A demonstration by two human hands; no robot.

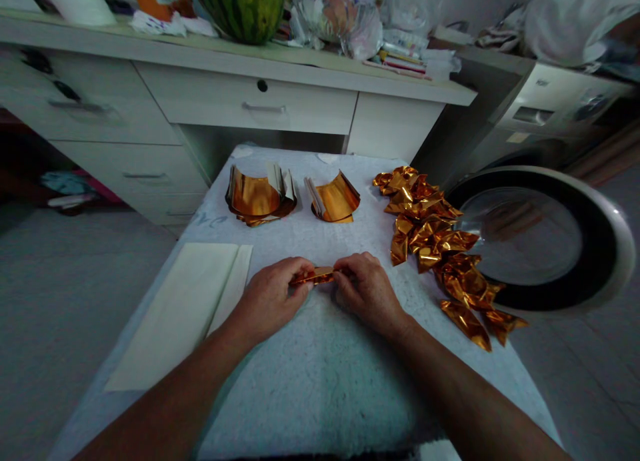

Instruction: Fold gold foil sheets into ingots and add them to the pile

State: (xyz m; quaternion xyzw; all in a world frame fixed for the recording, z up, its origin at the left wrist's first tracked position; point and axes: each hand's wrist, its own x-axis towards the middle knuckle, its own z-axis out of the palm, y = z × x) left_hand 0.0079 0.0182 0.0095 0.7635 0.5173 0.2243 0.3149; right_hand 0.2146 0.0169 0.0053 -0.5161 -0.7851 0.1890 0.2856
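Between my hands is a small strip of shiny gold foil paper (323, 274), folded narrow and held level just above the cloth. My left hand (275, 293) pinches its left end between thumb and fingers. At the other end, the fingertips of my right hand (369, 289) are closed on it. Beyond my hands lie two stacks of curled gold foil sheets, a wider left stack (255, 194) and a smaller right stack (334, 199). To the right is a heap of folded gold foil pieces (425, 227) with pointed ends.
A cloth-covered table (320, 381) carries everything, with folded pale paper (175, 314) at left. An open washing machine door (545, 241) reaches close to the right edge. Behind, a white drawer cabinet (260, 104) bears a watermelon (240, 7) and plastic bags.
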